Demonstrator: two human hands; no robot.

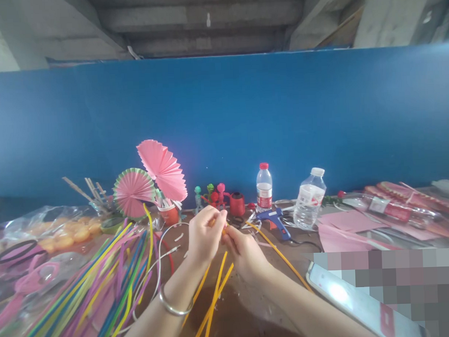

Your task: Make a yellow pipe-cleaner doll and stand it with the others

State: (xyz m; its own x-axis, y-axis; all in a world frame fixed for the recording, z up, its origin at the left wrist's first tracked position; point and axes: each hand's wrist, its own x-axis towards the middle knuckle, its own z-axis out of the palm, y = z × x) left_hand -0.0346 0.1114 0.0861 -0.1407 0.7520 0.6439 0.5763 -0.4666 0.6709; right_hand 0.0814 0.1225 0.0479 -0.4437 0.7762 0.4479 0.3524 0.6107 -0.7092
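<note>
Above the middle of the brown table, my left hand (205, 235) and my right hand (247, 251) meet at the fingertips, both closed in a pinch. Between them shows a small bit of orange pipe cleaner (225, 231), mostly hidden by the fingers. One long orange strand (281, 255) runs past my right hand toward the phone; whether it joins the held piece is unclear. Below my hands lie several loose yellow-orange pipe cleaners (217, 299). A silver bangle (174, 305) circles my left wrist.
Many coloured pipe cleaners (114, 285) cover the left side. At the back stand pink paper fans (163, 170), small figures (221, 190), a red-capped bottle (264, 189) and a white-capped bottle (309, 200). A blue glue gun (275, 221) and a phone (356, 301) lie right.
</note>
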